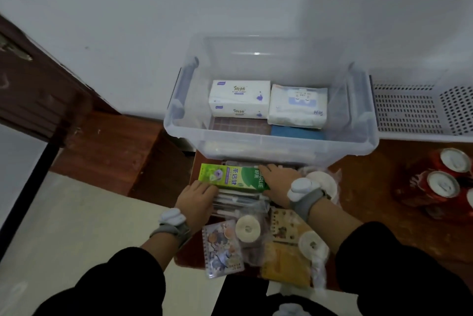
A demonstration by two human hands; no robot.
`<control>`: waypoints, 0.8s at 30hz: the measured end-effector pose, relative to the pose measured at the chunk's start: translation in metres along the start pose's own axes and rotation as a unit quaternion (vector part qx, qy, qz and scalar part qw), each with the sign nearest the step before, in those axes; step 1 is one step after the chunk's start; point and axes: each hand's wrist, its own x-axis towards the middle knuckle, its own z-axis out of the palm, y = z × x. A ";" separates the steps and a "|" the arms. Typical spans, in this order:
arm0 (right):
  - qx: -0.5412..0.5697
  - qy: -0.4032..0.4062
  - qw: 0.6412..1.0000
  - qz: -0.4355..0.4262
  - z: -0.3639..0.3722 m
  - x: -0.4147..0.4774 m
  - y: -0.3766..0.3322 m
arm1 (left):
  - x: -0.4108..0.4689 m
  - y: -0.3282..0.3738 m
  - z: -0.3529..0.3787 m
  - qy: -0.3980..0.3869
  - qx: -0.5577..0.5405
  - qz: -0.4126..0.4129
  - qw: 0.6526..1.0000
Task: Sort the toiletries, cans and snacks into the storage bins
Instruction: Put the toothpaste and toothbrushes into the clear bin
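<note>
A green toothpaste box lies just in front of the clear plastic bin. My left hand grips its left end and my right hand covers its right end. Under the box lie several packaged toothbrushes. Inside the bin sit two white tissue packs and a blue item. Red drink cans stand at the right of the table. A white perforated basket stands to the right of the clear bin.
Snack packets, a small notebook, a yellow pack and wrapped white rolls crowd the brown table's near edge. A dark wooden door and step lie to the left. A white wall rises behind the bins.
</note>
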 end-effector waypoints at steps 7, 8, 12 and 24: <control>0.030 0.058 0.997 -0.032 -0.010 -0.031 0.001 | -0.005 0.001 -0.041 0.095 -0.041 -0.090 0.990; 0.031 0.072 0.996 -0.038 -0.012 -0.037 0.003 | -0.006 0.001 -0.049 0.113 -0.061 -0.103 0.986; 0.030 0.123 0.990 -0.058 -0.024 -0.075 0.005 | -0.016 0.015 -0.081 0.182 -0.124 -0.171 0.960; 0.038 0.252 0.963 -0.084 -0.089 -0.174 0.025 | 0.022 0.018 -0.189 0.343 -0.132 -0.211 0.906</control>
